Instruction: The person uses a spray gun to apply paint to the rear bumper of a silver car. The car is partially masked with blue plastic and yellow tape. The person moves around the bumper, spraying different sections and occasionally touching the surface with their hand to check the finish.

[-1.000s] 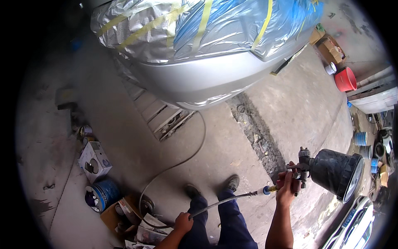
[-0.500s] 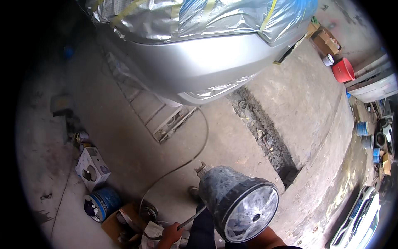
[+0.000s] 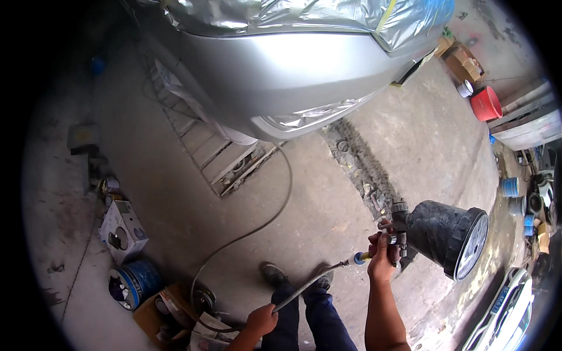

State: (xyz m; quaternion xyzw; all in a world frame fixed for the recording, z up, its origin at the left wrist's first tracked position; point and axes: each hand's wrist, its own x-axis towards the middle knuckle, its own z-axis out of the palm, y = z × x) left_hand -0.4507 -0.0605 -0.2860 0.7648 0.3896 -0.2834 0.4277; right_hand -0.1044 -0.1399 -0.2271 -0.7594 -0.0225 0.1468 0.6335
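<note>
My right hand (image 3: 381, 257) is closed round the handle of a spray gun (image 3: 400, 221), held out to the right above the floor. Its large dark paint cup (image 3: 436, 234) is tilted on its side, the lid end toward the right. From the gun's base an air hose (image 3: 310, 282) runs to my left hand (image 3: 261, 320), whose fingers are wrapped round it near my legs. Ahead is the silver rear or front end of a car, its smooth bumper (image 3: 281, 73) uncovered below silvery masking film (image 3: 281, 16) edged with tape. Both hands are apart from the car.
The hose loops over the concrete floor toward the car. A rubble-filled trench (image 3: 363, 169) and a slatted pit (image 3: 213, 155) cut the floor. At left lie a white box (image 3: 124, 231), a blue can (image 3: 140, 281) and a cardboard box (image 3: 149, 316). Right stands a red bucket (image 3: 486, 104).
The spray gun has swung from in front of my legs out to the right, turning its cup sideways and showing my right hand. My left hand has risen slightly rightward with the hose.
</note>
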